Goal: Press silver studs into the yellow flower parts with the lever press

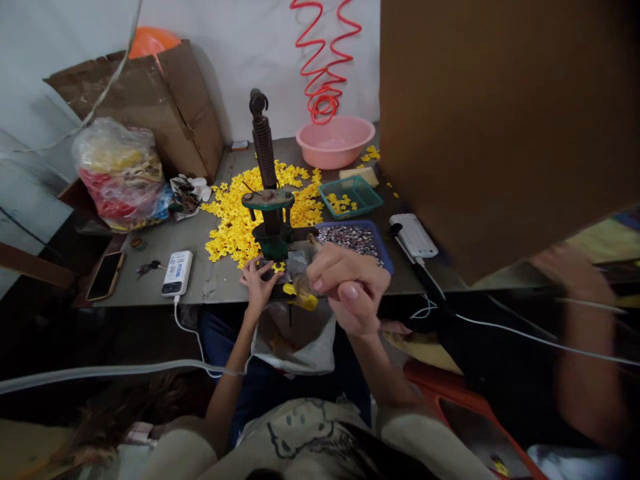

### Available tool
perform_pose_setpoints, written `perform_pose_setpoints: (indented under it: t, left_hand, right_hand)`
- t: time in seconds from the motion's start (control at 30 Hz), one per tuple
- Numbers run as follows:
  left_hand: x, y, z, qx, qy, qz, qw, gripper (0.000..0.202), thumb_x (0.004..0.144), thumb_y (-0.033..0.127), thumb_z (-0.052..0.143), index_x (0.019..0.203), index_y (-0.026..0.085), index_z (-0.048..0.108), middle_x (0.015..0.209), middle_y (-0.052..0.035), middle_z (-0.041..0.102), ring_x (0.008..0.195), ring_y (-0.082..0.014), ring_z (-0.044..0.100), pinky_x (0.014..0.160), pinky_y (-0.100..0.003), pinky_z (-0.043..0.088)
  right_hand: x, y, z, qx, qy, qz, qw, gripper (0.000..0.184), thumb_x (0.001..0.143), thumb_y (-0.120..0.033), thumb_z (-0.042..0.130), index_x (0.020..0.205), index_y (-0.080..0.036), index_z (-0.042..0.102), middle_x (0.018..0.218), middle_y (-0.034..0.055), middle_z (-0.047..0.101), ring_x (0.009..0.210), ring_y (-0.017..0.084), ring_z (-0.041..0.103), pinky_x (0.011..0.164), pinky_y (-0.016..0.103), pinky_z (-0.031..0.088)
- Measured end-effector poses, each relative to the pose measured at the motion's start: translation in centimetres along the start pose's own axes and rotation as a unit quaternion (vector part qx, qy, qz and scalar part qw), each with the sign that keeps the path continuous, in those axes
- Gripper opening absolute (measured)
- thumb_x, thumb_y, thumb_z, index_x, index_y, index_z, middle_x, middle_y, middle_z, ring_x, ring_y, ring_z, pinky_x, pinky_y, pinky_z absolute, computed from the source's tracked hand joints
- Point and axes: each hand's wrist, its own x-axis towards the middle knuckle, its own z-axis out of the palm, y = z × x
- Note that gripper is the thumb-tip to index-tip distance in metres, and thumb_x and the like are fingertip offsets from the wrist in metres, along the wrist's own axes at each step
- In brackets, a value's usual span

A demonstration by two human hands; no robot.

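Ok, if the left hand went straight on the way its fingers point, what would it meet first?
The left hand would probably meet the small yellow piece by its fingertips, then the green press; depth there is unclear.

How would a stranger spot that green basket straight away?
Find the pink basin by the white wall. Nearer the table's front, to the right of the upright press, sits the green basket, with some yellow pieces in it. Its colour and contents set it apart from the blue-purple tray in front, which holds small shiny bits.
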Motion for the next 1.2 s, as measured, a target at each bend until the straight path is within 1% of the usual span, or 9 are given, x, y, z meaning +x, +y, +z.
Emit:
perform_pose_setpoints:
  t: [0.2,0.3,0.43,0.53,0.63,0.73,0.83,0.97,1.2]
  left_hand:
    - [-0.8,0.2,-1.6,-0.049,0.014,0.037,0.998,0.028,0.08,0.035,0.074,0.104,0.023,0.075,0.121,-0.0113,0.061,0.117,-0.0337,0.048,0.1,-0.051,0.037]
    - [-4.1,-0.8,-3.0,-0.123,-0.085,0.097,0.984,0.031,0.082,0.034,0.071,0.111,0.023,0.072,0.105,-0.0085,0.065,0.102,-0.0251,0.057,0.093,-0.04,0.045]
    - [-8.9,-2.8,-3.9,-0.123,-0.213,0.113,0.963,0.044,0.079,0.029,0.074,0.123,0.026,0.066,0.11,-0.0076,0.066,0.101,-0.0231,0.06,0.091,-0.037,0.049]
    - [-8.5,-3.7,-4.7,-0.111,-0.239,0.089,0.961,0.037,0.084,0.029,0.067,0.12,0.024,0.066,0.108,-0.007,0.069,0.094,-0.0218,0.063,0.086,-0.035,0.051]
    - [-4.2,-4.4,-5.9,-0.087,-0.148,0.074,0.982,0.025,0.094,0.025,0.049,0.108,0.022,0.069,0.102,-0.0067,0.069,0.092,-0.0212,0.063,0.085,-0.035,0.051]
    - [1.2,-5.3,-6.1,0.007,-0.018,0.097,0.995,0.034,0.085,0.021,0.058,0.119,0.021,0.063,0.116,-0.0109,0.062,0.113,-0.0278,0.055,0.1,-0.043,0.045]
    - [5.0,-6.6,-5.1,0.049,0.0,0.104,0.993,0.047,0.076,0.023,0.069,0.122,0.017,0.059,0.123,-0.0148,0.055,0.119,-0.0306,0.051,0.104,-0.045,0.042]
    - [6.3,-8.4,-4.6,0.028,-0.019,0.099,0.995,0.037,0.079,0.022,0.064,0.115,0.017,0.062,0.114,-0.0121,0.057,0.104,-0.0245,0.058,0.093,-0.037,0.049]
    - [5.5,-8.5,-4.8,0.075,0.01,0.122,0.99,0.03,0.091,0.019,0.045,0.114,0.017,0.063,0.114,-0.0134,0.058,0.109,-0.0265,0.055,0.099,-0.039,0.044]
  right_hand:
    - [-0.3,1.0,-3.6,0.061,-0.039,0.052,0.996,0.053,0.092,-0.065,0.035,0.103,-0.024,0.065,0.093,0.0056,0.072,0.098,0.023,0.069,0.089,0.042,0.054]
    - [-0.5,3.9,-9.0,-0.178,-0.042,0.178,0.967,0.044,0.092,-0.053,0.047,0.123,-0.023,0.058,0.124,0.0085,0.066,0.119,0.023,0.061,0.103,0.043,0.047]
    - [-4.2,8.6,-15.4,-0.557,-0.211,0.33,0.732,0.029,0.084,-0.029,0.065,0.11,-0.017,0.069,0.115,0.0144,0.07,0.111,0.03,0.064,0.097,0.043,0.049]
    - [-6.2,10.4,-16.7,-0.625,-0.283,0.324,0.651,0.037,0.083,-0.023,0.067,0.12,-0.017,0.067,0.119,0.0145,0.068,0.111,0.029,0.063,0.091,0.038,0.05]
    - [-6.6,11.0,-16.4,-0.643,-0.285,0.295,0.647,0.033,0.085,-0.023,0.066,0.118,-0.018,0.068,0.119,0.0127,0.068,0.109,0.028,0.063,0.088,0.036,0.05]
    - [-6.6,11.4,-16.1,-0.644,-0.27,0.276,0.661,0.028,0.085,-0.022,0.065,0.112,-0.019,0.069,0.113,0.0113,0.07,0.106,0.028,0.063,0.085,0.036,0.049]
    - [-7.0,12.0,-16.5,-0.636,-0.251,0.262,0.681,0.025,0.084,-0.02,0.064,0.109,-0.019,0.069,0.11,0.011,0.07,0.104,0.028,0.063,0.083,0.037,0.049]
    - [-7.8,12.3,-16.9,-0.621,-0.22,0.243,0.712,0.018,0.084,-0.02,0.061,0.1,-0.022,0.069,0.106,0.0085,0.071,0.102,0.027,0.062,0.081,0.036,0.048]
    - [-7.4,11.9,-15.9,-0.614,-0.225,0.253,0.713,0.016,0.086,-0.016,0.056,0.095,-0.02,0.068,0.102,0.0091,0.071,0.1,0.027,0.061,0.077,0.034,0.046]
